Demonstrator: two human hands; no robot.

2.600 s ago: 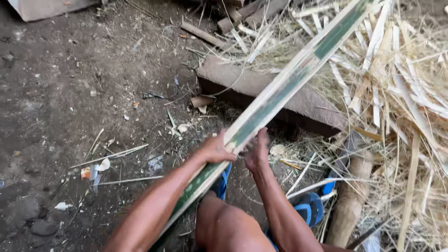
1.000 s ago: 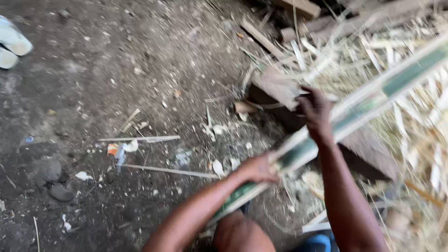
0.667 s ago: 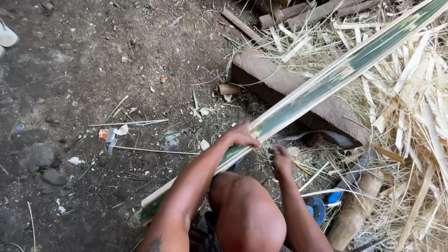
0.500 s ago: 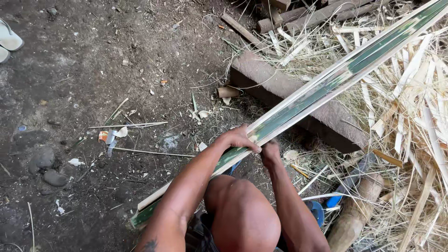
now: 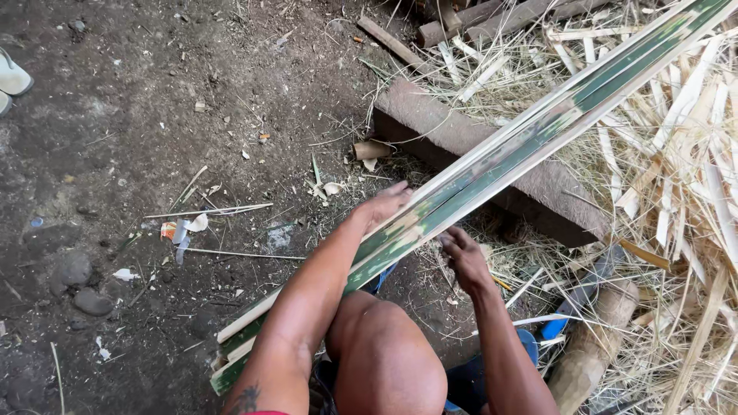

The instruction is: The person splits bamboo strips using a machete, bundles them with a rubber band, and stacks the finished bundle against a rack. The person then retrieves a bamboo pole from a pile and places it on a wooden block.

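Note:
A long bundle of green split bamboo strips [image 5: 538, 131] runs from the lower left up to the top right, resting across a wooden beam [image 5: 461, 138]. My left hand [image 5: 384, 206] lies on top of the bundle, fingers curled over its upper edge. Just under the bundle my right hand [image 5: 463, 257] has its fingers bent up against the strips' lower edge; I cannot tell whether it grips them. My bare knee [image 5: 384, 361] sits below, between my forearms.
Pale bamboo shavings and slats [image 5: 676, 184] are piled at the right. A round log [image 5: 592, 346] and a blue sandal [image 5: 530, 342] lie at the lower right. Bare dirt with litter scraps [image 5: 181, 229] and stones [image 5: 73, 269] spreads left; a pale shoe [image 5: 11, 77] sits at the left edge.
My right hand came back from further up the bundle to just beneath it near my left hand. The bundle has settled across the beam.

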